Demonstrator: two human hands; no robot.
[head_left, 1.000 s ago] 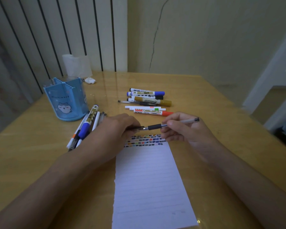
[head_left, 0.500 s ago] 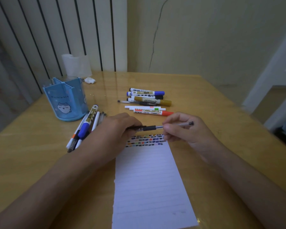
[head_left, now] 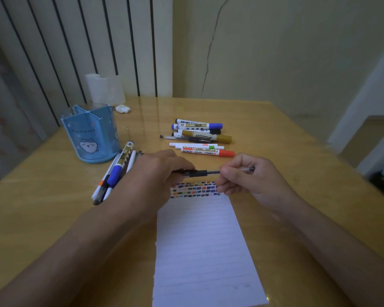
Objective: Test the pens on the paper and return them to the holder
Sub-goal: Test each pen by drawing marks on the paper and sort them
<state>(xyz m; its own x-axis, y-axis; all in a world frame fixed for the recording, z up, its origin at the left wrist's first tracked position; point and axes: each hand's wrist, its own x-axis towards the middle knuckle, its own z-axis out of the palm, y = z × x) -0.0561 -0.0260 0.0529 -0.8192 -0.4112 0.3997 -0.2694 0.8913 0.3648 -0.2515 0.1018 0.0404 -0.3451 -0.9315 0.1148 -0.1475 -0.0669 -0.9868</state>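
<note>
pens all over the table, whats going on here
A person is testing pens on a white lined sheet of paper whose top edge carries rows of small coloured marks. Both hands hold a thin black gel pen level above those marks: the left hand grips its cap end, the right hand pinches the clear barrel. One bunch of pens lies beside the blue plastic pen holder; another group of markers lies behind the hands.
</note>
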